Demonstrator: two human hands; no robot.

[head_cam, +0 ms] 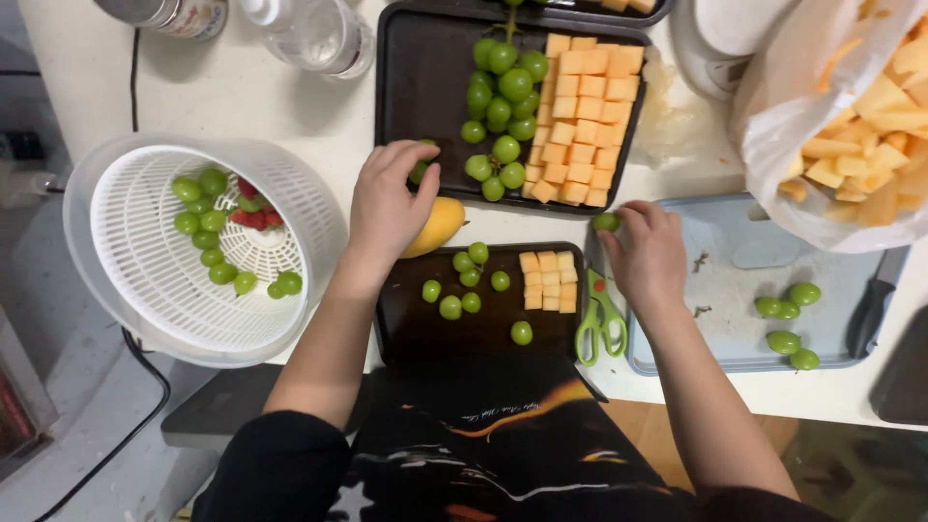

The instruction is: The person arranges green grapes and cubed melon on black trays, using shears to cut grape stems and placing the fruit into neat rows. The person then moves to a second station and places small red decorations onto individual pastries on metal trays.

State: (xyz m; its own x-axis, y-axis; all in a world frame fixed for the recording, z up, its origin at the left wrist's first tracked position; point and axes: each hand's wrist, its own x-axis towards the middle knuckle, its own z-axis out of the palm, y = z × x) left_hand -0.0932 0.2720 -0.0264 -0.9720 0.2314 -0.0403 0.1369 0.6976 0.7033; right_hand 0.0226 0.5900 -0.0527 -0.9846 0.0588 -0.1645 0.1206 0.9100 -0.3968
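Note:
My left hand (387, 203) reaches over the near edge of the far black tray (416, 77), its fingertips pinching a green grape (419, 172). That tray holds a bunch of green grapes (500, 106) beside rows of orange melon cubes (583, 116). My right hand (650, 253) holds another green grape (605, 221) at its fingertips, just past the right end of the near black tray (435, 333). On the near tray lie several loose grapes (462, 290) and a small block of melon cubes (547, 280). A yellow mango (437, 225) lies between the two trays under my left hand.
A white salad spinner basket (145, 290) at left holds grapes and a few strawberries. Green-handled scissors (600, 324) lie by a pale blue cutting board (735, 290) with several grapes and a knife (873, 307). A plastic bag of melon pieces (851, 126) sits far right; bottles (314, 34) at back.

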